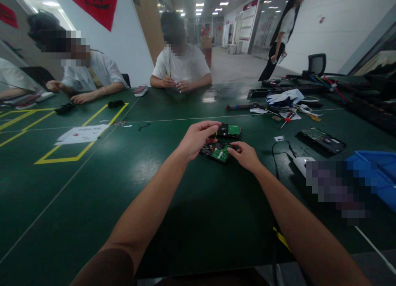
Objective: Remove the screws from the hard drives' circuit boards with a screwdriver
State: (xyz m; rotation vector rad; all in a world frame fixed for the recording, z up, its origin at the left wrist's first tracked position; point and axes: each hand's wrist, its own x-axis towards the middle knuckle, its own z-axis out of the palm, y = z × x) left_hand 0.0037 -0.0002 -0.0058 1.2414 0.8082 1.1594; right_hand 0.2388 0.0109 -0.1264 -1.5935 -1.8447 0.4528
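My left hand (198,139) is closed, thumb and fingers pinched round a slim yellow tool (216,134) held upright over the nearer hard drive (220,153). Most of the tool is hidden by the fingers. This drive lies flat with its green circuit board facing up. At its right edge, my right hand (244,154) grips the casing between thumb and fingers. Just behind it is a second hard drive (234,130), also board side up, partly covered by my left hand. Farther right lies a third hard drive (321,140).
A red-tipped screwdriver (287,120), white gloves (284,97) and cables clutter the back right. A blue bin (371,170) and a black cord (274,158) are at the right. Yellow tape and a paper sheet (81,134) mark the left. Co-workers sit across the green table (123,203).
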